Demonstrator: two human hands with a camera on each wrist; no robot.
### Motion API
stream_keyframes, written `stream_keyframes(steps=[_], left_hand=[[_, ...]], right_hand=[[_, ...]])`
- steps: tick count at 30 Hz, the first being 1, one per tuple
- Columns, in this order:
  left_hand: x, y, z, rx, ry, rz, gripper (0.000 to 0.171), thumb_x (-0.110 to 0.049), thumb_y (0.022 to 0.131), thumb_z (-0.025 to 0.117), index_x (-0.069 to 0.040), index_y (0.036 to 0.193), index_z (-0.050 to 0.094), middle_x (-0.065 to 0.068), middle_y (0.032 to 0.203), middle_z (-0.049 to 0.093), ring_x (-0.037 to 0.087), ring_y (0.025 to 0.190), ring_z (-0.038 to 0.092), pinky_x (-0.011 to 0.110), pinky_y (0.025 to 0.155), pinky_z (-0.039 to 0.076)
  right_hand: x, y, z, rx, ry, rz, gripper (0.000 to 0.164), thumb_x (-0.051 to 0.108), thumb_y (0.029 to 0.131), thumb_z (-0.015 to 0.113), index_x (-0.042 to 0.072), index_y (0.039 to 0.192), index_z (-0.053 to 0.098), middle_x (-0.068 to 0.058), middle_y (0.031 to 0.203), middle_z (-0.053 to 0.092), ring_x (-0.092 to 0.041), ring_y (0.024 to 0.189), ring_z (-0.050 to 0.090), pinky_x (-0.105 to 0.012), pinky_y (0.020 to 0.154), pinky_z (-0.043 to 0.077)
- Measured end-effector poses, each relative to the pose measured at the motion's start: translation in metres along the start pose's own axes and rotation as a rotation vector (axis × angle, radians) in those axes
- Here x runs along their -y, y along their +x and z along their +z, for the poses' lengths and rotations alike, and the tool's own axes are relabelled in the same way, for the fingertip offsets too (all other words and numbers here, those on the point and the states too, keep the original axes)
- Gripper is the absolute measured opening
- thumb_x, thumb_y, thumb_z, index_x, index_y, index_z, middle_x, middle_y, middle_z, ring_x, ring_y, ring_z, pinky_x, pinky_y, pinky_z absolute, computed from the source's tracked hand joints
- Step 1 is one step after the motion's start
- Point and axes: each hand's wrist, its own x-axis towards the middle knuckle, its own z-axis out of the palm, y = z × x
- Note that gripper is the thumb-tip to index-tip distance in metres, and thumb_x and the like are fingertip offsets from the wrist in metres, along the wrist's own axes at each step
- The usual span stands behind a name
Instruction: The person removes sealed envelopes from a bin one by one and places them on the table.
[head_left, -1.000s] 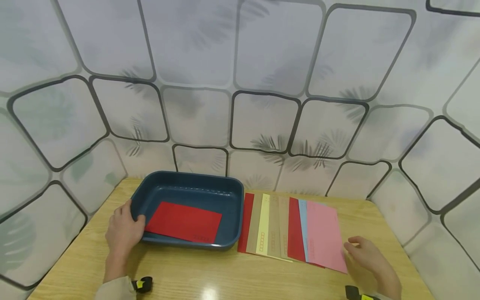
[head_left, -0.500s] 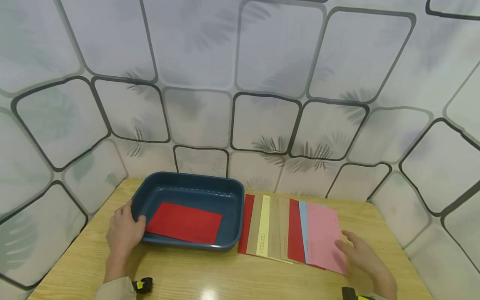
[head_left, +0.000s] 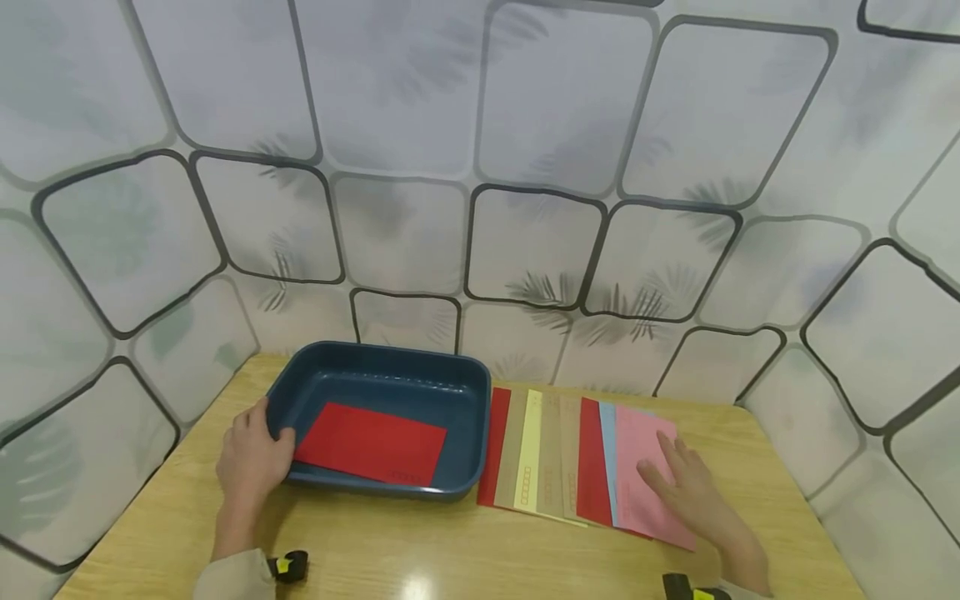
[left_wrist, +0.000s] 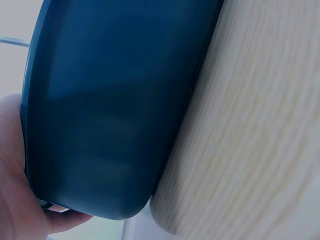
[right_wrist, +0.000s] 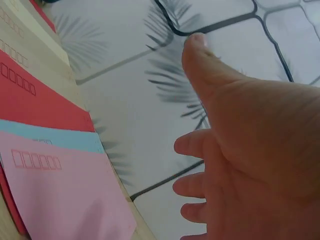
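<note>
My left hand (head_left: 253, 458) grips the left side of a dark blue tray (head_left: 397, 390), with the thumb over its rim. The left wrist view shows the outside of the tray (left_wrist: 110, 110) close up. A red envelope (head_left: 375, 442) lies flat in the tray. Right of it, several envelopes are fanned out, overlapping. The pink envelope (head_left: 633, 437) is on top at the right end. Over its right part hovers my right hand (head_left: 693, 492), fingers spread and holding nothing. In the right wrist view the hand (right_wrist: 260, 140) appears apart from the pink envelope (right_wrist: 65, 195).
Beside the pink one, a light blue envelope (head_left: 611, 450) and a red envelope (head_left: 592, 475) peek out, then brown ones and a yellow envelope (head_left: 529, 450). Everything stands on a wooden table (head_left: 450, 550). A patterned cloth wall (head_left: 405, 233) rises close behind and along both sides.
My right hand has moved left and forward from the table beside the pink envelope to above it, its fingers spreading. The left hand, tray and envelopes have stayed put.
</note>
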Motion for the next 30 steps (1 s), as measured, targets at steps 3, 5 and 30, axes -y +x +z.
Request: stream_keyframes(steps=[3,5,30], left_hand=[[0.0,-0.001,0.0,-0.004,0.001,0.004,0.064,-0.021,0.087,0.046,0.004,0.14,0.023,0.037,0.133,0.032,0.052,0.115,0.032,0.072,0.082,0.035],[0.0,-0.002,0.001,0.001,0.005,0.004,0.064,-0.021,0.086,0.047,0.005,0.14,0.023,0.037,0.132,0.032,0.053,0.114,0.032,0.072,0.082,0.035],[0.002,0.002,0.003,0.002,0.0,-0.009,0.064,-0.022,0.087,0.045,0.003,0.141,0.021,0.036,0.134,0.03,0.051,0.116,0.031,0.071,0.083,0.035]], right_hand=[[0.009,0.001,0.004,0.007,0.002,-0.02,0.072,0.04,0.094,0.044,-0.006,0.142,0.016,-0.044,0.142,0.004,-0.062,0.124,-0.002,-0.08,0.091,0.003],[0.012,0.001,0.007,0.011,-0.014,-0.027,0.072,0.04,0.094,0.044,-0.005,0.143,0.016,-0.043,0.143,0.004,-0.06,0.125,-0.002,-0.079,0.092,0.003],[0.053,0.008,0.036,-0.014,-0.071,-0.107,0.075,0.048,0.089,0.05,0.006,0.145,0.022,-0.033,0.148,0.012,-0.053,0.13,0.003,-0.078,0.093,0.009]])
